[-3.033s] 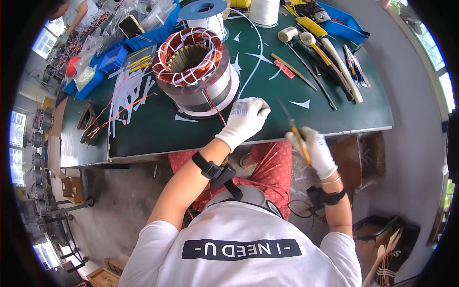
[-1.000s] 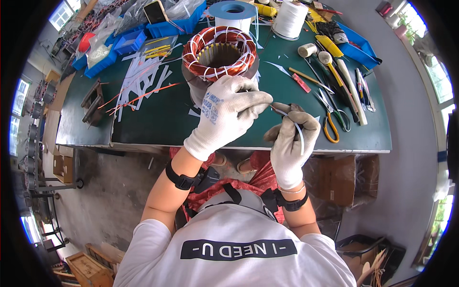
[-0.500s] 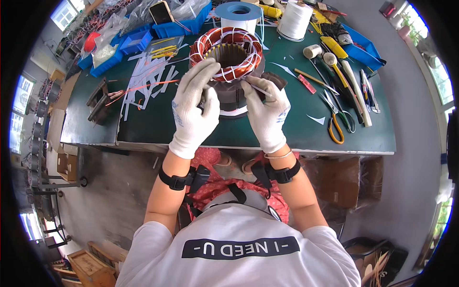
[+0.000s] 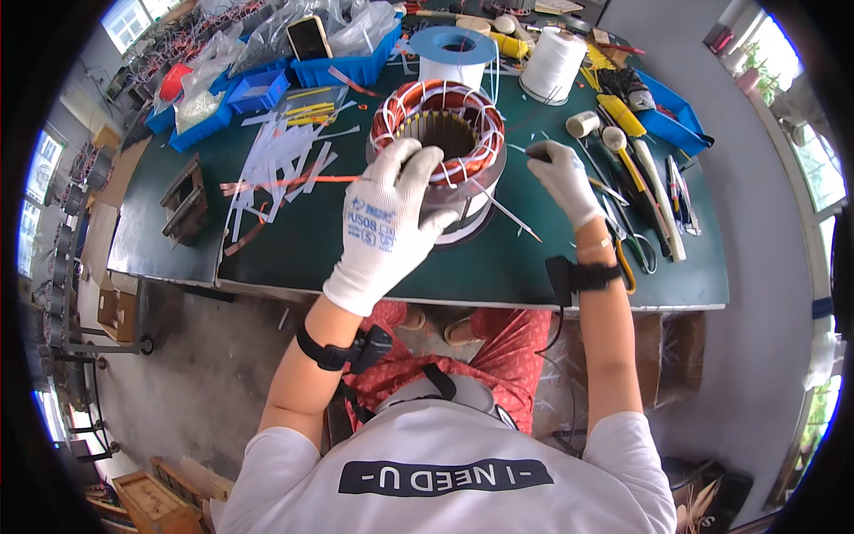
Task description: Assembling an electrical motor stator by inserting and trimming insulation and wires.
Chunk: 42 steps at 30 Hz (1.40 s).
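A motor stator (image 4: 485, 169) stands upright on the green bench, its copper-red winding tied round with white cord. My gloved left hand (image 4: 382, 209) is on its near left side, fingers bent over the winding's rim and thumb apart, low against the outer side. A thin white lead (image 4: 505, 212) sticks out from the winding toward the near right. An orange lead (image 4: 294, 183) runs out left past my left hand. My gloved right hand (image 4: 565, 178) hovers to the right, apart from the stator, fingertips pinched together; what they hold, if anything, is too small to make out.
White paper strips (image 4: 276, 160) lie left of the stator, beside a dark metal block (image 4: 185, 200). Behind stand a blue-topped spool (image 4: 452, 49) and a white cord cone (image 4: 551, 67). Mallets (image 4: 614, 140) and scissors (image 4: 627, 233) lie at right. Blue bins (image 4: 347, 67) line the back.
My right hand has left the stator and moved right. My left hand has turned, its fingers still at the winding. The white lead now shows in front.
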### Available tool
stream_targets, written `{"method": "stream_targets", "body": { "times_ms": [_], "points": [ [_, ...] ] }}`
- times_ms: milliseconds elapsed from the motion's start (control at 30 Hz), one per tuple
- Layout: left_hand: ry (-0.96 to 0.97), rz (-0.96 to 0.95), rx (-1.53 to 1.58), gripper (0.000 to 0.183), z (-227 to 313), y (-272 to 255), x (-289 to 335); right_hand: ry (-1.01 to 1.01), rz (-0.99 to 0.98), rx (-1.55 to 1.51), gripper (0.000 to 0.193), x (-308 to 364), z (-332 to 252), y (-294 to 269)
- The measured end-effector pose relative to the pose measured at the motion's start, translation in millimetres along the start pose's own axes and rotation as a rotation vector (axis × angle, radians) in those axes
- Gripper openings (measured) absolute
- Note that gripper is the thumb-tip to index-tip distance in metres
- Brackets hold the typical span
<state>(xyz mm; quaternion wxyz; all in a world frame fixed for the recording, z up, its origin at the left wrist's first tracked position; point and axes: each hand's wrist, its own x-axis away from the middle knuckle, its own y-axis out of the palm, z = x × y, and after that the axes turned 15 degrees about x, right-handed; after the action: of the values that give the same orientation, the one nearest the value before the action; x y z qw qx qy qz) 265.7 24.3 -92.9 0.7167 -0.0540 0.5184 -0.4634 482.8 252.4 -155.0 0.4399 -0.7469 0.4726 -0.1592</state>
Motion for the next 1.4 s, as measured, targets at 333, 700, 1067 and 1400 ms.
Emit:
{"method": "stream_targets", "body": {
  "times_ms": [333,700,1067,1400],
  "points": [
    [-0.022,0.046,-0.035,0.070,5.6,12.3,-0.9,0.004,0.356,0.094,0.052,-163.9,12.7,88.3],
    [-0.018,0.034,0.035,0.070,-4.7,7.7,1.8,-0.131,0.254,-0.980,0.033,-77.5,-15.0,-58.0],
    [0.083,0.093,0.011,0.077,12.5,14.0,22.4,-0.126,0.435,-0.713,0.021,91.9,-66.8,-126.3],
    [-0.134,0.205,-0.244,0.021,28.1,-47.7,60.3,-0.240,0.612,-0.692,0.029,180.8,-35.8,-123.8]
  ]
}}
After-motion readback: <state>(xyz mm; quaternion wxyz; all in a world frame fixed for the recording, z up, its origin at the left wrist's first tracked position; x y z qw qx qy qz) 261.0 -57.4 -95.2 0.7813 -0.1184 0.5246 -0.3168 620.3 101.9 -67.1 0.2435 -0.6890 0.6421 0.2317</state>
